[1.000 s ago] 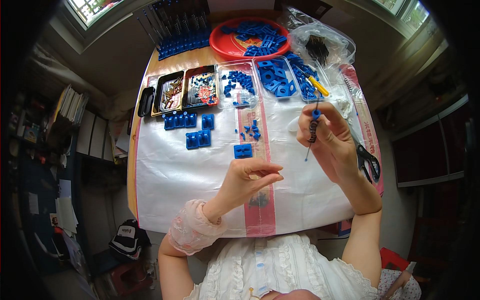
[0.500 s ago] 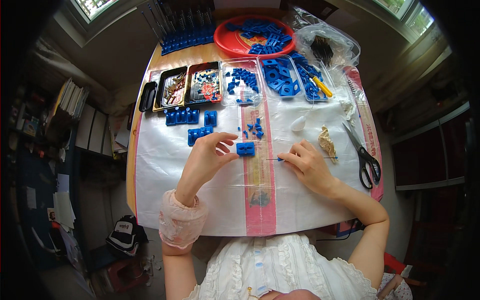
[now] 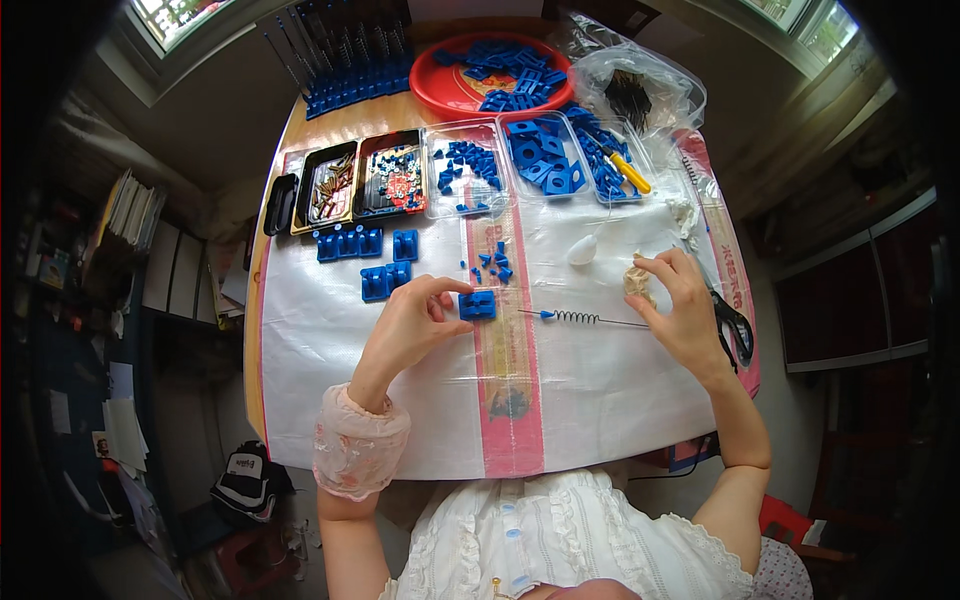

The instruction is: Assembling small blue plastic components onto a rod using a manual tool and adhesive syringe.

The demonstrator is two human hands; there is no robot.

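My left hand (image 3: 415, 315) has its thumb and index finger at the near and far edges of a small blue plastic block (image 3: 478, 306), its other fingers curled. My right hand (image 3: 685, 310) grips a crumpled beige cloth (image 3: 638, 281) between thumb and fingers. Between my hands, a thin metal rod lies sideways on the sheet; it carries a dark coil spring (image 3: 577, 317) and a small blue cone (image 3: 547, 314). Its right end runs under my right hand and is hidden there. Several small blue pieces (image 3: 499, 265) lie beyond the block.
More blue blocks (image 3: 350, 243) sit at the left. Behind stand black trays (image 3: 357, 200) of screws and nuts, clear boxes (image 3: 428, 190) of blue parts, and a red basin (image 3: 425, 95). A yellow-handled tool (image 3: 632, 174) rests on a box. Black-handled scissors (image 3: 738, 330) lie right; a white lump (image 3: 580, 251) lies mid-table.
My right hand has let go of the rod near its blue cone and moved right onto the cloth, baring the spring. My left fingers have closed in on the blue block. The view has shifted slightly.
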